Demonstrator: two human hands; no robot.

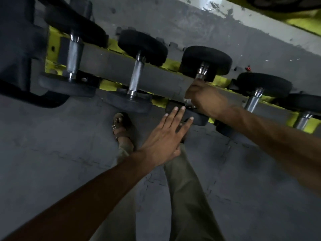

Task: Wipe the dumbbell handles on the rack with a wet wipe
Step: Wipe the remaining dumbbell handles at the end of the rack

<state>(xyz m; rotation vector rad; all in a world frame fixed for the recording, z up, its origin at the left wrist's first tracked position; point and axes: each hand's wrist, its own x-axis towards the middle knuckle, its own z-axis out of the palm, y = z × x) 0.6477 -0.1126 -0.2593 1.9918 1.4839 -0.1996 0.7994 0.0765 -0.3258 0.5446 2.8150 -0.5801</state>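
On yellow rack (106,83) | R hand (205,96) grips wipe (188,101) rnd chrome handle (202,71) | L hand (165,136) spread flat

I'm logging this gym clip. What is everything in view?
dumbbells: five, black heads, chrome handles, along the rack
rack: one, yellow-green, across the top
wet wipe: one, white, at the third dumbbell's handle
floor mats: grey, below the rack
sandal: one, brown, beside the rack
trousers: olive, bottom centre
left hand: one, open, fingertips by the third dumbbell's near head
right hand: one, gripping the third dumbbell's handle with the wet wipe
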